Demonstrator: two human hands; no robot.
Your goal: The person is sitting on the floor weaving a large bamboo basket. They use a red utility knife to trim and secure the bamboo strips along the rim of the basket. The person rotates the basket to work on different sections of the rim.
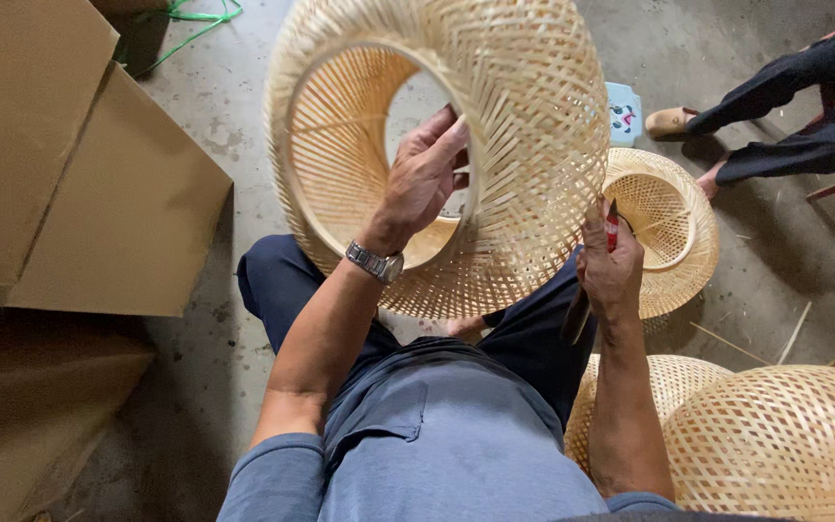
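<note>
left hand [424, 179] gripping woven bamboo shade [524, 116] rim, right hand [609, 266] clutching red-handled tool [612, 225]

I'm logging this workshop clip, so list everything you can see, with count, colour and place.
large woven shade: one, pale bamboo, held up over the lap
finished woven shades: three or more, pale bamboo, one on the floor behind the held one, others at lower right, one cut off at the right edge
cardboard boxes: several, brown, left side
green cord: one, top left on the floor
bamboo slivers: a few, pale, floor at right
another person's legs: dark trousers, top right
wristwatch: one, silver, left wrist
red-handled tool: one, in the right grip
left hand: inside the shade's rim
right hand: at the shade's lower edge
</note>
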